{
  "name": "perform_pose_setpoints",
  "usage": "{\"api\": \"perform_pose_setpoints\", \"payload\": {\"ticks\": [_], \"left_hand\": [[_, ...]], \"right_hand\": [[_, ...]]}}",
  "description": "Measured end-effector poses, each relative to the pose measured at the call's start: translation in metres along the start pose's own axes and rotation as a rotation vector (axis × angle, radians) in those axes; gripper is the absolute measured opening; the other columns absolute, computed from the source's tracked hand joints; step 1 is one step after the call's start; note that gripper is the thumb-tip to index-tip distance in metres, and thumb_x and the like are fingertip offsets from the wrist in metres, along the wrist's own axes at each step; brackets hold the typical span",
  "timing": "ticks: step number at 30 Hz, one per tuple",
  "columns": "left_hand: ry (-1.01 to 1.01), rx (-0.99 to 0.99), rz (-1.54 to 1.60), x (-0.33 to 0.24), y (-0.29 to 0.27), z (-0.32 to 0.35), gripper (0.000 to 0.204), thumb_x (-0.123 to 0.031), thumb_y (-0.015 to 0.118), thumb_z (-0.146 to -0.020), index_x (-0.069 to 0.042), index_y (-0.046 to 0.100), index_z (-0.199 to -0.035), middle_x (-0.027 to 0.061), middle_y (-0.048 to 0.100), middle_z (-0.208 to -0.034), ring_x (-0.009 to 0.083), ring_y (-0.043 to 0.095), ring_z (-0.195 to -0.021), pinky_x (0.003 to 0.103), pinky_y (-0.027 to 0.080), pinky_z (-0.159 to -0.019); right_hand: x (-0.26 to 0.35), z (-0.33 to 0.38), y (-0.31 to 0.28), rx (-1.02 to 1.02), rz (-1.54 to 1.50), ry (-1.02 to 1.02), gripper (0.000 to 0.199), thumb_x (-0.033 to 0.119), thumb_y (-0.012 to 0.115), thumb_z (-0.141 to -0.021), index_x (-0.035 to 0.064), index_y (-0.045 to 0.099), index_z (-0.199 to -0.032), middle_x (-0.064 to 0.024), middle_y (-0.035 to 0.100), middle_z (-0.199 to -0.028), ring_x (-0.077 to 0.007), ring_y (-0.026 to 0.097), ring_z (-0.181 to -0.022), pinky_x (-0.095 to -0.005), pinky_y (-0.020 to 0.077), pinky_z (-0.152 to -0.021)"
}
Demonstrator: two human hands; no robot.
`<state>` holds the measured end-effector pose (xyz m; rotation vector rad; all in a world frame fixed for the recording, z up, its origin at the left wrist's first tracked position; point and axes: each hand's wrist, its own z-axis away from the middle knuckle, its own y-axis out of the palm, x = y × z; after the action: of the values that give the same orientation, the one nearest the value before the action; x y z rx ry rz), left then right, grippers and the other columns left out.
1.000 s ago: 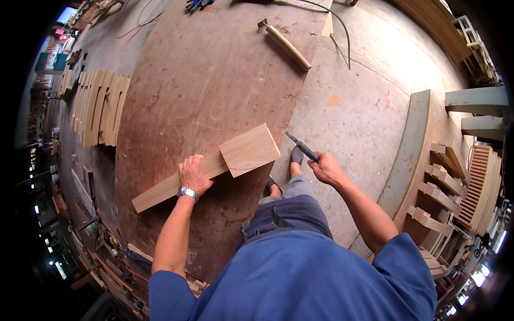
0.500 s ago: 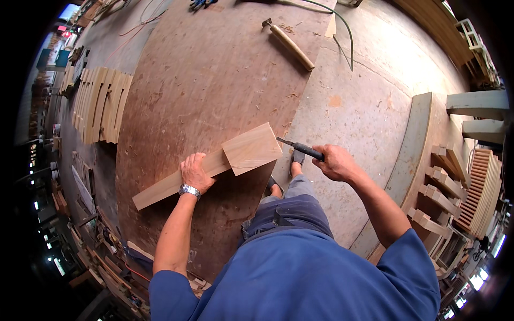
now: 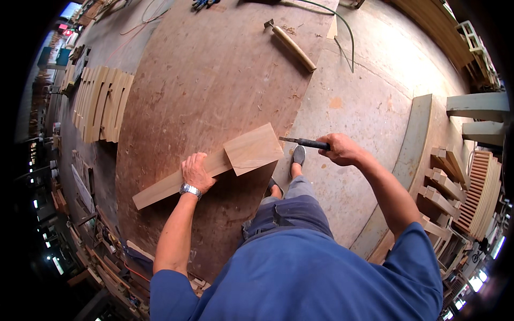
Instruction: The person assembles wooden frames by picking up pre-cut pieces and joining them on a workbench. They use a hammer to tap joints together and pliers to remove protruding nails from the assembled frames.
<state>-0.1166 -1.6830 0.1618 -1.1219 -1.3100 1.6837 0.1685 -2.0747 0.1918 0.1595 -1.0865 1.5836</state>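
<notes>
A pale wooden piece, with a broad block at one end and a long narrow arm at the other, lies slantwise on the brown work table. My left hand, a metal watch on its wrist, is closed over the narrow arm. To the right, my right hand grips a black-handled tool with a slim metal blade. The blade points left, its tip close to the block's right end. A small gap seems to show between them. The blade's exact kind is too small to make out.
A hammer with a wooden handle lies at the far right of the work table. Slotted wooden parts are stacked at the left. More cut timber stands on the right. A green hose trails over the far edge.
My right hand has shifted slightly right and away from me, and the tool now lies nearer to level. My left hand and the wooden piece have barely moved.
</notes>
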Motion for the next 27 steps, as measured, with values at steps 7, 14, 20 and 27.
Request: {"api": "perform_pose_setpoints", "payload": {"ticks": [7,14,20,27], "left_hand": [[-0.003,0.002,0.010,-0.002,-0.001,0.000,0.061,-0.018,0.082,-0.058,-0.012,0.056,-0.113,0.0104,0.062,-0.105,0.0344,0.060,-0.105,0.046,0.043,-0.093],[0.001,0.007,0.001,-0.003,-0.004,-0.002,0.061,-0.019,0.082,-0.059,-0.012,0.056,-0.113,0.0107,0.062,-0.106,0.0349,0.059,-0.106,0.047,0.044,-0.092],[-0.028,0.040,-0.029,-0.001,-0.001,-0.002,0.069,-0.023,0.088,-0.057,-0.013,0.056,-0.117,0.0106,0.063,-0.109,0.0334,0.060,-0.109,0.045,0.044,-0.093],[-0.029,0.065,-0.056,-0.003,-0.003,0.002,0.069,-0.019,0.088,-0.056,-0.012,0.054,-0.117,0.0096,0.062,-0.111,0.0325,0.059,-0.110,0.045,0.044,-0.092]], "right_hand": [[0.014,-0.019,-0.033,0.016,0.360,-0.131,0.016,0.021,0.071,-0.089,0.0061,0.071,-0.095,-0.0203,0.071,-0.087,-0.0417,0.068,-0.089,-0.0508,0.0526,-0.076],[0.018,-0.036,-0.054,0.228,0.319,-0.107,0.021,0.025,0.071,-0.091,0.0050,0.074,-0.093,-0.0177,0.072,-0.082,-0.0375,0.069,-0.080,-0.0461,0.0542,-0.071],[-0.004,0.004,0.013,0.420,-0.681,0.330,0.046,0.042,0.067,-0.099,-0.0024,0.073,-0.090,-0.0096,0.069,-0.073,-0.0167,0.065,-0.057,-0.0340,0.0547,-0.051],[0.021,0.042,0.090,0.532,-1.598,0.453,0.048,0.046,0.055,-0.106,-0.0010,0.065,-0.111,-0.0061,0.064,-0.084,-0.0140,0.054,-0.064,-0.0280,0.0414,-0.055]]}}
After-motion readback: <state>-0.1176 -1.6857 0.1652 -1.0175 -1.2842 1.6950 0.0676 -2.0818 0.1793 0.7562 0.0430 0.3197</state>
